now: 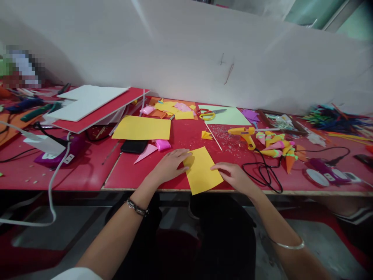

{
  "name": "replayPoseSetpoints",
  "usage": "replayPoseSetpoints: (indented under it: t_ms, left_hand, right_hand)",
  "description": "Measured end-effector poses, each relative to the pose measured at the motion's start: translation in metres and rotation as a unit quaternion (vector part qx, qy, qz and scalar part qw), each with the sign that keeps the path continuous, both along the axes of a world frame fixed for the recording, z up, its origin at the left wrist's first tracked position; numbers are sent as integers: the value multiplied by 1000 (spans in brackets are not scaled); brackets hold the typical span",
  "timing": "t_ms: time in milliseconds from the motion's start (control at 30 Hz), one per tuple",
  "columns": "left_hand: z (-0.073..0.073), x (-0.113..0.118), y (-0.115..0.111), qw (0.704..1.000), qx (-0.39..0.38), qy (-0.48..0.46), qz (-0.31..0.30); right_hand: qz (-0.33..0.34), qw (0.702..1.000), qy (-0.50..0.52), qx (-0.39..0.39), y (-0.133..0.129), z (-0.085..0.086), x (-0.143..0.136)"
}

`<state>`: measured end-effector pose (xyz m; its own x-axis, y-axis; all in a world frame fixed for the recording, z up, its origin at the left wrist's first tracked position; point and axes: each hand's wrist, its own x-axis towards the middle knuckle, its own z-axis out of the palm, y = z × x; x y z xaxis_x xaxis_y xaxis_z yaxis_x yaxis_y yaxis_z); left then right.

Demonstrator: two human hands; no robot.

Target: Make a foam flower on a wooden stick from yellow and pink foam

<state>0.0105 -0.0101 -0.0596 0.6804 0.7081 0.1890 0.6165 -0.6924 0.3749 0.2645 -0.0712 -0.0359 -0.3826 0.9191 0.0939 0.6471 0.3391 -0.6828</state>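
Observation:
A small yellow craft paper sheet [202, 173] lies at the front of the red table, its lower corner reaching over the edge. My left hand [171, 166] holds its left side, thumb and fingers at the edge. On the opposite side my right hand [231, 175] grips the right edge between thumb and fingers. Just beyond the left hand are a pink packet [162, 145], a pink paper triangle [146, 153] and a black phone-like object [134, 146]. A larger yellow sheet [142, 127] rests behind them. A folded yellow piece [206, 135] sits beyond the small sheet.
A yellow hot glue gun [243, 134] with a looped black cord lies right, by several small paper cones [274, 144]. Scissors [211, 114] rest on a pale green sheet [233, 118]. White boards [90, 103] stand left above a purple power strip [62, 153]. Another strip [329, 171] is at right.

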Motion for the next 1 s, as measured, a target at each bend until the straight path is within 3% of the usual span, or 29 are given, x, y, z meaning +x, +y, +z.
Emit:
replayPoseSetpoints:
  t_ms: [233, 433, 700, 1000]
  left_hand:
    - [0, -2, -9, 999, 1, 43, -9]
    - [-1, -2, -6, 997, -30, 60, -24]
    - [1, 0, -5, 998, -46, 45, -19]
    - [-5, 5, -9, 998, -7, 53, -13]
  right_hand:
    - [1, 978, -146, 147, -2, -1, 3]
    - [54, 990, -83, 97, 14, -4, -7]
    - [38, 976, -165, 140, 41, -18, -35]
    - [13, 974, -170, 151, 48, -28, -41]
